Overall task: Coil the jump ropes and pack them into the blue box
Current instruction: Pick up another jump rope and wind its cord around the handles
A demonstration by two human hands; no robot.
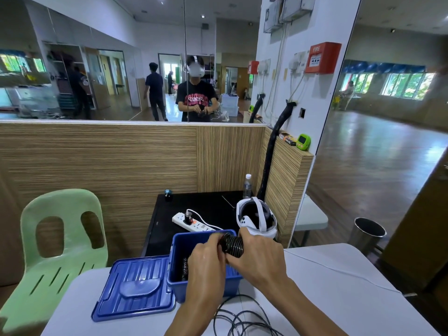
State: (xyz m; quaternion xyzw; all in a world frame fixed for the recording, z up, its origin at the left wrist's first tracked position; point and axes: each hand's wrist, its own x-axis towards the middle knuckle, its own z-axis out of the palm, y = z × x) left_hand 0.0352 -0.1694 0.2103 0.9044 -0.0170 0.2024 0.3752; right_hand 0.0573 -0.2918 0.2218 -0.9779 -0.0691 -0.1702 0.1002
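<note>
A tightly coiled black jump rope (232, 244) is held over the open blue box (178, 258). My left hand (206, 260) grips its left end and my right hand (258, 257) grips its right end, fingers curled round the coil. Inside the box another black coil (185, 267) stands against the left part of the interior. Loose black jump rope (242, 318) lies in loops on the white table (339, 299) below my forearms. The box's blue lid (135, 287) lies flat to the left of the box.
A green plastic chair (60, 251) stands at the left. Behind the box, a black table (206, 204) carries a power strip (191, 223), a white headset (257, 219) and a water bottle (247, 186). A thin white cable (339, 270) crosses the white table.
</note>
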